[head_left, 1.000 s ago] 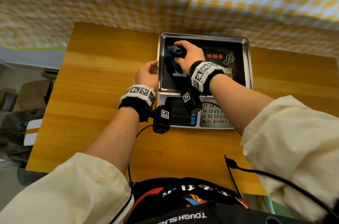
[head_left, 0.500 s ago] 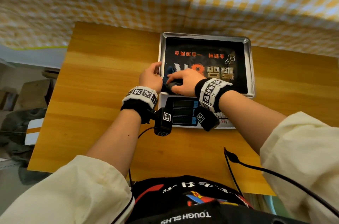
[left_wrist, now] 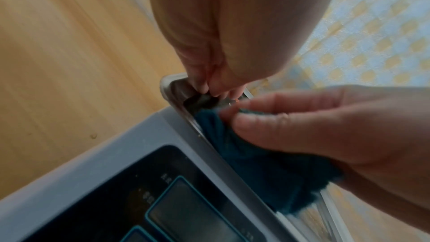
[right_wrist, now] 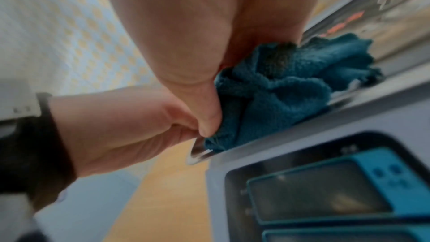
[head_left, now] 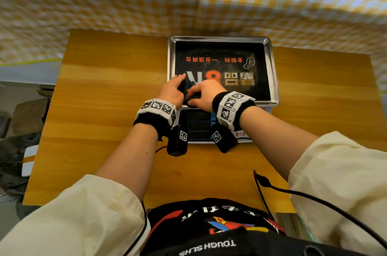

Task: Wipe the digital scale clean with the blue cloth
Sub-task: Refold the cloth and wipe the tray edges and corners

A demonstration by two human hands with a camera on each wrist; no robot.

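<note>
The digital scale (head_left: 222, 121) stands on the wooden table; its steel tray (head_left: 272, 71) carries a black printed sheet. My right hand (head_left: 206, 94) grips the bunched blue cloth (right_wrist: 279, 87) and presses it into the tray's near-left corner, over the front rim. The cloth (left_wrist: 256, 163) also shows under my right thumb in the left wrist view. My left hand (head_left: 173, 90) rests on that corner beside it, its fingertips (left_wrist: 207, 86) touching the inside of the tray with the fingers stretched out. In the head view the cloth (head_left: 193, 97) is mostly hidden between the two hands.
The scale's display panel (right_wrist: 325, 190) lies just below the hands, and the keypad is hidden under my right wrist. Bare wooden tabletop (head_left: 104, 109) spreads left and right of the scale. A checked curtain (head_left: 188, 4) hangs behind. A black cable (head_left: 272, 186) trails at the near edge.
My right hand has dragged the cloth from the tray's far left toward me into the near-left corner. My left hand has shifted from the tray's left edge onto that corner.
</note>
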